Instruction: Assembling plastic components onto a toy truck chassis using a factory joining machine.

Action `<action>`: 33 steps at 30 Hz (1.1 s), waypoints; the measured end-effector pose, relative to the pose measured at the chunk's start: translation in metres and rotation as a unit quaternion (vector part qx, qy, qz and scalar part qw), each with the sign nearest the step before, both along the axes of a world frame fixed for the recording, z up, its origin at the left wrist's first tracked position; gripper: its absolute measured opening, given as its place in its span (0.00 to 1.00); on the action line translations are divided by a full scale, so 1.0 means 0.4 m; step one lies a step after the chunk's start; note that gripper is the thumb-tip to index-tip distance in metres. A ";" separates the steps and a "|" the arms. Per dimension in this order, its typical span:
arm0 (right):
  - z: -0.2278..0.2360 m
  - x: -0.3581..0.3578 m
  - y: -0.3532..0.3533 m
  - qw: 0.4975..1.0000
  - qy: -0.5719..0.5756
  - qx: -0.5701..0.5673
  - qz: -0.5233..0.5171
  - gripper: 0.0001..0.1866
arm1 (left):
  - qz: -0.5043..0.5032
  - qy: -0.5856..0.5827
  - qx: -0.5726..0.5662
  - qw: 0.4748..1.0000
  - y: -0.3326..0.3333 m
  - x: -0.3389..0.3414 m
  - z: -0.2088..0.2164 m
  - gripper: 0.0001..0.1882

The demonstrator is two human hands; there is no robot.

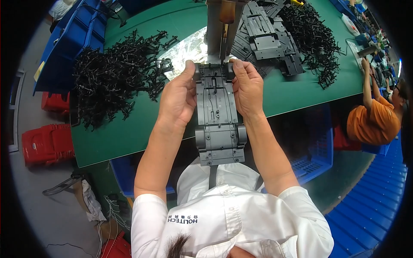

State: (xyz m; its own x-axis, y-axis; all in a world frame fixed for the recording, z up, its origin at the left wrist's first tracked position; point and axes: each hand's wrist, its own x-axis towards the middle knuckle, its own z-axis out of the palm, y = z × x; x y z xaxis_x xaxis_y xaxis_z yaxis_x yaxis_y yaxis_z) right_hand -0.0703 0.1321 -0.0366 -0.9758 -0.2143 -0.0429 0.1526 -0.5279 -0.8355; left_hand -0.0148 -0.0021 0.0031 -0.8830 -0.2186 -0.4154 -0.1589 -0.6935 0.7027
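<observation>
Between my two hands is a long grey-black plastic toy-car chassis (217, 107), with rounded wheel arches at both ends. My left hand (178, 92) grips its far left side, thumb up by the arch. On the far right side my right hand (248, 86) holds it the same way. The chassis's far end sits under a vertical metal tool (224, 43) on an upright post; whether the tip touches the plastic I cannot tell. Its near end reaches over the table edge, above my lap.
A heap of small black plastic parts (120, 73) lies to the left, another pile (312, 38) to the right. Stacked chassis (266, 41) lie behind the post on the green table (301, 94). Blue bins (71, 43) stand at the far left. An orange-shirted person (374, 120) works at right.
</observation>
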 end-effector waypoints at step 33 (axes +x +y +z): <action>0.014 -0.018 -0.011 0.999 -0.045 0.001 -0.014 0.11 | -0.011 -0.029 0.050 0.998 -0.024 -0.031 -0.020 0.15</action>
State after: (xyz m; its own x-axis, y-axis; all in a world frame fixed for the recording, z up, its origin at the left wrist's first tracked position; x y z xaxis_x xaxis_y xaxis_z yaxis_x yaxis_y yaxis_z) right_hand -0.0773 0.1278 -0.0310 -0.9737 -0.1862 -0.1314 0.2123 -0.5312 -0.8202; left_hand -0.0272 -0.0115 -0.0048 -0.8607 -0.1541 -0.4852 -0.2143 -0.7548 0.6199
